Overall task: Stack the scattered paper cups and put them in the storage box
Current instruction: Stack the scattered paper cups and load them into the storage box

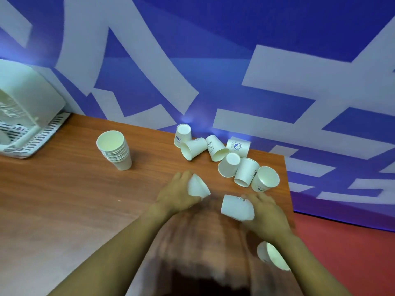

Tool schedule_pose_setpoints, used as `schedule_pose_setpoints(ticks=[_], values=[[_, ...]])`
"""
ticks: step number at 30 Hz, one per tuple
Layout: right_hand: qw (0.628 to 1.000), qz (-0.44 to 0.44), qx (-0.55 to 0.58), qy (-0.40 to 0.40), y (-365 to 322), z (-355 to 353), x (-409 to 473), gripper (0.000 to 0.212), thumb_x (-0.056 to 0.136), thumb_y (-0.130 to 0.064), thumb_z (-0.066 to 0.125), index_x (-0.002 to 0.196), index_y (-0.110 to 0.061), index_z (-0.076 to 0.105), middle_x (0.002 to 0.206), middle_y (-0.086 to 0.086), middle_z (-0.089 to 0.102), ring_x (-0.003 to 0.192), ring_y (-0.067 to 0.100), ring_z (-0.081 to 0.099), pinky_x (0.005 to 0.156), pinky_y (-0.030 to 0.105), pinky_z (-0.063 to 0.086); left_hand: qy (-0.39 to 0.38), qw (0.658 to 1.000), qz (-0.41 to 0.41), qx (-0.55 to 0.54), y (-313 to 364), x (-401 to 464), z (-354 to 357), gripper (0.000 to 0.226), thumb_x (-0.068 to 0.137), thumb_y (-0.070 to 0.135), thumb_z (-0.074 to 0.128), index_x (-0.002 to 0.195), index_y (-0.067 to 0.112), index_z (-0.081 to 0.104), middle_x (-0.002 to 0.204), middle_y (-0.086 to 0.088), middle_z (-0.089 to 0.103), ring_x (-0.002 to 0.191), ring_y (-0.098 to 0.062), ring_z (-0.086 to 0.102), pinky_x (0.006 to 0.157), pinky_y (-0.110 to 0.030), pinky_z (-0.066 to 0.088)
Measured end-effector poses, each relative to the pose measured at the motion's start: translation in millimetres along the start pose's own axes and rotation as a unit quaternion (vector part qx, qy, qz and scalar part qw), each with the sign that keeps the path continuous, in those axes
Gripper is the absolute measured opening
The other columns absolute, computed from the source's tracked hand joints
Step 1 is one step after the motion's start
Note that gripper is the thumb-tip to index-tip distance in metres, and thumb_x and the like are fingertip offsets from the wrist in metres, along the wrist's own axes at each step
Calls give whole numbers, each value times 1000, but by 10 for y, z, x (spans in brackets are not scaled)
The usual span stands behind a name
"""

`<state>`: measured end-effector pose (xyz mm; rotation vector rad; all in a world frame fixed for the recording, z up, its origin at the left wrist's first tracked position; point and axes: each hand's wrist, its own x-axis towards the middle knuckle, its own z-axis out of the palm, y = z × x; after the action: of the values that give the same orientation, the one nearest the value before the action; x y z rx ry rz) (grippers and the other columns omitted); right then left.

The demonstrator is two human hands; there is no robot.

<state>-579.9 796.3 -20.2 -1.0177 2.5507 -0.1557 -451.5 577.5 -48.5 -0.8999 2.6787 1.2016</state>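
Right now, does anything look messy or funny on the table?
Yes. Loose cups lie tipped over in a jumble near the wall, unlike the upright stack. Another cup lies on its side at the near right, by the table's edge.

A stack of cups (pixel 116 151) stands on the table (pixel 64 189), left of centre. A basket (pixel 32 137) sits at the far left edge. Loose cups (pixel 226 155) lie clustered toward the far right corner, against the wall (pixel 213 60). One cup (pixel 272 255) lies nearer, by the right edge.
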Motion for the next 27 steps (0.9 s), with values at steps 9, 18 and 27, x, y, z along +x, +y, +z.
schedule_pose_setpoints(ticks=[9, 18, 27], values=[[998, -46, 42, -14, -1105, 85, -16, 75, 74, -41, 68, 141, -29, 37, 126, -4, 33, 120, 18, 42, 96, 31, 43, 94, 992, -31, -74, -659, -770, -762, 64, 65, 37, 74, 116, 32, 36, 116, 8, 49, 105, -19, 54, 84, -35, 48], [993, -58, 106, 18, -2560, 383, 22, 72, 73, -32, 71, 138, -28, 41, 125, -8, 35, 123, 17, 41, 98, 27, 40, 99, 994, 0, -34, -1645, -1090, -1834, 68, 71, 30, 75, 127, 23, 37, 117, 3, 38, 104, -19, 49, 78, -25, 39], [992, -53, 112, 34, -3994, 647, 101, 77, 74, -37, 70, 141, -26, 36, 133, -5, 38, 125, 18, 39, 103, 30, 38, 92, 995, 1, -47, -2656, -1273, -2747, 82, 67, 30, 76, 136, 28, 33, 120, 3, 41, 110, -19, 49, 91, -31, 44]])
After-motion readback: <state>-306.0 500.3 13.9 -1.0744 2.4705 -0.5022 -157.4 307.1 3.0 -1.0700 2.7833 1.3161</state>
